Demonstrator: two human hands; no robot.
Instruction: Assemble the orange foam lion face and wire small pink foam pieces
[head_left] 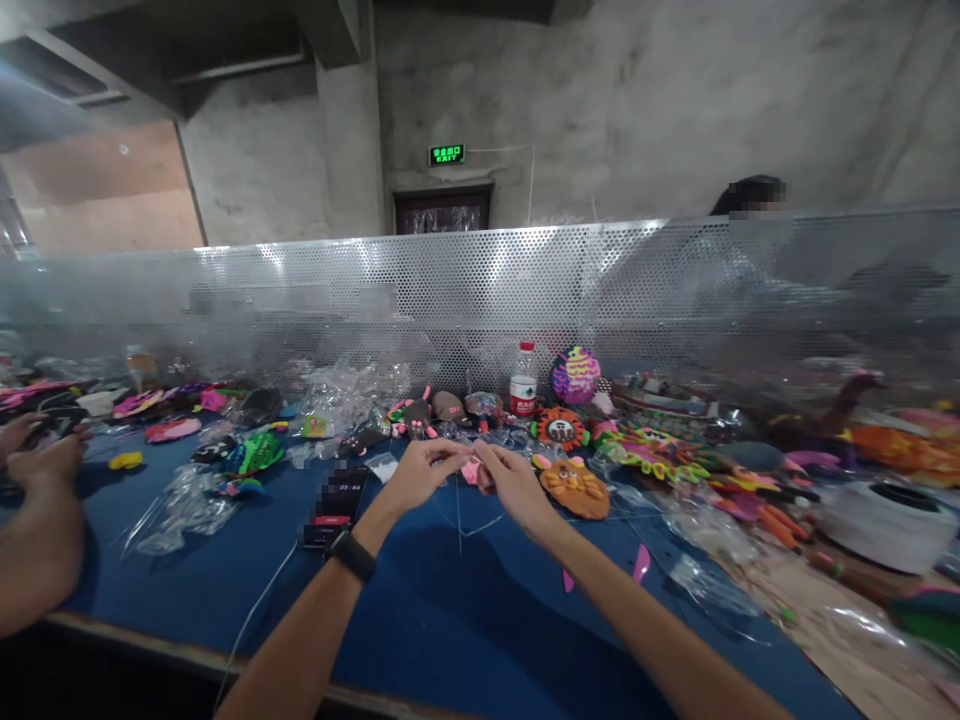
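Observation:
Above the middle of the blue table, my left hand (424, 470) and my right hand (508, 478) meet at their fingertips. Between them is a small lump of pink modelling clay (471, 470), partly covered by the fingers. Both hands are closed in a pinch around it. Just right of my right hand lies a brown clay animal face (574, 487) with pink ears. Behind it sits an orange clay lion face (560, 428). A phone (335, 508) with a lit screen lies left of my left wrist, which wears a dark band (351, 555).
A perforated metal divider (480, 285) stands behind the table (435, 630). Along it are a red-capped bottle (523, 380), clay figures and clear plastic bags (184, 510). Pink clay tools (641, 563) lie at front right. Another person's hands (45, 450) work at far left. A white roll (889, 525) stands right.

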